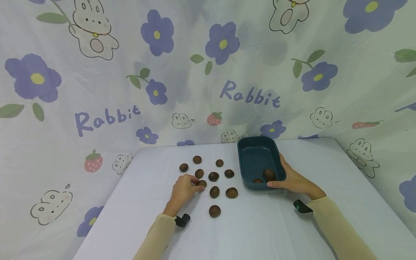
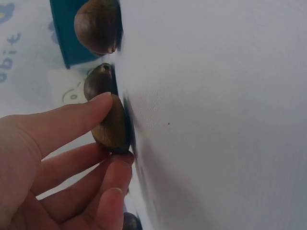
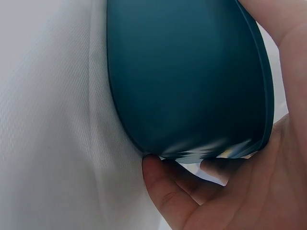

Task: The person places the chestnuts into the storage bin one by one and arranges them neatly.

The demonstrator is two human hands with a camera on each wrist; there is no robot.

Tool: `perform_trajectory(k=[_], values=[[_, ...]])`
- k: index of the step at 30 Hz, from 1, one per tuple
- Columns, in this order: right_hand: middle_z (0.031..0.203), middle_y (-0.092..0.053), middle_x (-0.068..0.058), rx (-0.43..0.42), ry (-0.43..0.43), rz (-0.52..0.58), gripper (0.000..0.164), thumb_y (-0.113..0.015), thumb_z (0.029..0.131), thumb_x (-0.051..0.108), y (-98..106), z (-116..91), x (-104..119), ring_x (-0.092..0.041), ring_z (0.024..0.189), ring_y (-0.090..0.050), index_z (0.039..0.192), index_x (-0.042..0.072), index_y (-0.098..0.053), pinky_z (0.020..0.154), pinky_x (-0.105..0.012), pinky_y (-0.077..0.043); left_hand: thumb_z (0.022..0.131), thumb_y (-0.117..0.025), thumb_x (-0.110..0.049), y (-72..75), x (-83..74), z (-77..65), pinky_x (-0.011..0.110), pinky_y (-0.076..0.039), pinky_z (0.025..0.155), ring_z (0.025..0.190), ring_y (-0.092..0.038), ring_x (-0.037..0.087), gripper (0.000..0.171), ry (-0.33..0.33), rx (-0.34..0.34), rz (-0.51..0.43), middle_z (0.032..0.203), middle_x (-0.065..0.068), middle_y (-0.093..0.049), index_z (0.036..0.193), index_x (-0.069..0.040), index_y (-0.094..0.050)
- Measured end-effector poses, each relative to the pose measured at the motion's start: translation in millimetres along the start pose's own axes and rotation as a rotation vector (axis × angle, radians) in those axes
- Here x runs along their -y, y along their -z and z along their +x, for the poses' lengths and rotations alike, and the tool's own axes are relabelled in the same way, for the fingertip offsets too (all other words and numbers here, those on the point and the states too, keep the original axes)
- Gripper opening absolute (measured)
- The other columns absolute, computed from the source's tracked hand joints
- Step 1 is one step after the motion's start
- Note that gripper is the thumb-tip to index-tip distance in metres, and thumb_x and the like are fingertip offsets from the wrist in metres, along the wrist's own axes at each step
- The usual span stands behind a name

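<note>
My left hand (image 1: 183,190) is on the white table, with thumb and fingers pinching a brown chestnut (image 2: 112,125) that still touches the cloth. Several other chestnuts (image 1: 214,192) lie loosely scattered around and to the right of that hand. At the right stands a dark teal rectangular tub (image 1: 241,159), tipped slightly toward me in the head view. A few chestnuts (image 1: 269,174) sit in its near end. My right hand (image 1: 297,182) grips the tub's near right corner, the thumb along the near wall and the fingers around the right side (image 3: 192,86).
A white cloth covers the table (image 1: 130,209). Behind it hangs a curtain (image 1: 182,72) printed with rabbits and purple flowers. One chestnut (image 1: 215,211) lies nearer to me than the others. Small black devices (image 1: 182,220) are strapped at both wrists.
</note>
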State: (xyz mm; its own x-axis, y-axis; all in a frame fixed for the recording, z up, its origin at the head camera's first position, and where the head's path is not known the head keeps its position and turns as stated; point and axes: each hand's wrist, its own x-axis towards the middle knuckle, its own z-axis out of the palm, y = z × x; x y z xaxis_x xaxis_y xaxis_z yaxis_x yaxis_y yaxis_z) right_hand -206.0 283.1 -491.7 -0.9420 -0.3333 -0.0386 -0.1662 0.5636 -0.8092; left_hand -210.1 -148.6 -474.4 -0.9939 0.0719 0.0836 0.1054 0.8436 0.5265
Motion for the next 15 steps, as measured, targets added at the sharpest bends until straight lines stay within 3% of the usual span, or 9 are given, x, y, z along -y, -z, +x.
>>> perform_trajectory(k=[5,15], values=[[0.172,0.019,-0.020,0.005,-0.013,-0.003,0.136,-0.082,0.086,0.043,-0.6,-0.6,1.4,-0.056,0.157,0.004,0.161,0.017,0.027,0.115,-0.081,-0.012,0.077,-0.092,-0.028,2.3,2.2,-2.4,0.030,-0.053,0.067,0.073,-0.065,0.011,0.028,-0.026,-0.020,-0.028,0.083,0.000,-0.077,0.095,-0.009,-0.082],[0.173,0.019,-0.019,0.000,-0.017,-0.013,0.136,-0.082,0.086,0.043,0.2,-0.6,1.5,-0.056,0.157,0.004,0.161,0.020,0.028,0.115,-0.082,-0.013,0.080,-0.090,-0.021,7.0,3.4,-0.4,0.036,-0.062,0.078,0.087,-0.077,0.021,0.029,-0.102,-0.059,-0.160,0.097,0.011,-0.081,0.100,-0.001,-0.080]])
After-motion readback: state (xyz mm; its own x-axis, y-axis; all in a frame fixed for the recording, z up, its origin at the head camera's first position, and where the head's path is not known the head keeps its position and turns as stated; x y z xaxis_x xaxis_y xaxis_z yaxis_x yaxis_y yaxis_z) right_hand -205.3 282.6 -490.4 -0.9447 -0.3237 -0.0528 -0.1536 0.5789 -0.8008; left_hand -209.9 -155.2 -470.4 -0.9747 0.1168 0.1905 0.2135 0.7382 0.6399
